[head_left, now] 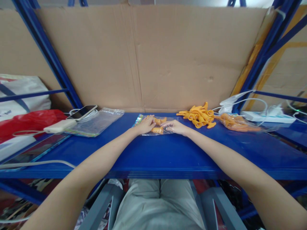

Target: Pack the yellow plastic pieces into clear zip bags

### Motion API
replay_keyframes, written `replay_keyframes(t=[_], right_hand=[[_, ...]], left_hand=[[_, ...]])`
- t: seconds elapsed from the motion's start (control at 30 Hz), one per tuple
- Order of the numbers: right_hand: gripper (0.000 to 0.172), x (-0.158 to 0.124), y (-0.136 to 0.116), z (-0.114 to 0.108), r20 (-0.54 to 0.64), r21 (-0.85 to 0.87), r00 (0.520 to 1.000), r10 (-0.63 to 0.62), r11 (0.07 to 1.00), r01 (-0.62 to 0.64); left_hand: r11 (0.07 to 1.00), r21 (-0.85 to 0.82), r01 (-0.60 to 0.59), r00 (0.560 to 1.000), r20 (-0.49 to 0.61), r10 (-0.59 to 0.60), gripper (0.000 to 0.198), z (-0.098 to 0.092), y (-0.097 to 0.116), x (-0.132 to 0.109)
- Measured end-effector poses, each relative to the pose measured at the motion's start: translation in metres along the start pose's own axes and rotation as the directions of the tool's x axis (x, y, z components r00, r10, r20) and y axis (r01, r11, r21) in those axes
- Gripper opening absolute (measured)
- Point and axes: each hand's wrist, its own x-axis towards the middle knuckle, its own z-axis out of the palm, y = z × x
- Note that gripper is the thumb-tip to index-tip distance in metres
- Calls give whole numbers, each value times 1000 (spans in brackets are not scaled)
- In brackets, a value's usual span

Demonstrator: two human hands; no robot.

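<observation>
A clear plastic bag (153,134) with a colourful header strip at its left lies flat on the blue shelf, holding a few hollow orange rubber pieces (157,130). My left hand (145,124) rests on the bag's left part, fingers stretched out over it. At the bag's right end, my right hand (177,127) has its fingers closed on the plastic, the index finger reaching toward the pieces. Just right of that hand is a loose pile of orange rubber pieces (200,115) with open round ends and finger-like tips.
Farther right lies a plastic bag of orange pieces (236,122), near a white power strip (268,117) and cables. On the left are flat clear bags (98,123), a phone (82,112), a white power bank (59,126) and a red bag (35,123). Cardboard (153,57) backs the shelf.
</observation>
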Motion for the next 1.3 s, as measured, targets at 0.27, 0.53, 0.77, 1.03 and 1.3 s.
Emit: replay_keyframes(t=[0.27,0.53,0.77,1.03,1.3], right_hand=[[21,1,10,-1,-207,38,969,137,990,-132],[37,-2,-8,-23,-188,-420,977,100,891,-172],[39,-20,6,-62,-469,-743,864,182,447,-498],[38,-18,18,-66,-438,-820,886,150,337,-463],[29,-13,9,-82,-652,-429,745,145,739,-519]], left_hand=[[1000,-1,-6,1000,18,6,24,2,-6,2],[996,-28,84,995,56,-83,31,2,-11,4],[993,-19,120,989,89,-117,29,3,-12,5],[990,-14,138,986,94,-137,26,1,-8,3],[987,-8,160,981,109,-158,27,-2,-1,1]])
